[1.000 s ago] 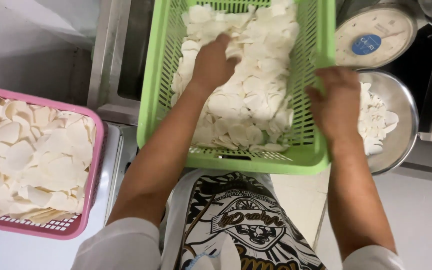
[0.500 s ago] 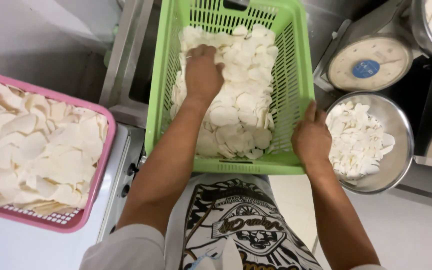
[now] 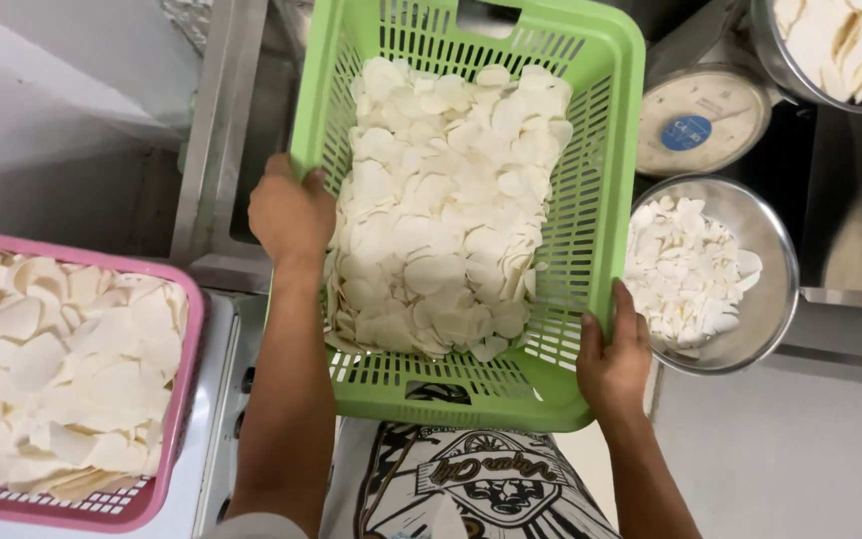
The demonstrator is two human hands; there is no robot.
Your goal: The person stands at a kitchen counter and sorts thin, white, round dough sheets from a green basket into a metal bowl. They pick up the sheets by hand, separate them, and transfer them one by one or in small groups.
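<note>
A green slotted plastic basket holds a heap of thin white slices. My left hand grips the basket's left rim, fingers curled over the edge. At the near right corner my right hand clasps the rim from outside. The basket is tilted, with the slices lying toward its left side.
A pink basket full of pale slices sits at the left. A steel bowl with more slices stands right of the green basket, a round dial scale behind it, and another steel bowl at top right.
My left hand left the slices and took the basket's left rim. My right hand slid down to the near right corner. More of the whole basket has come into view.
</note>
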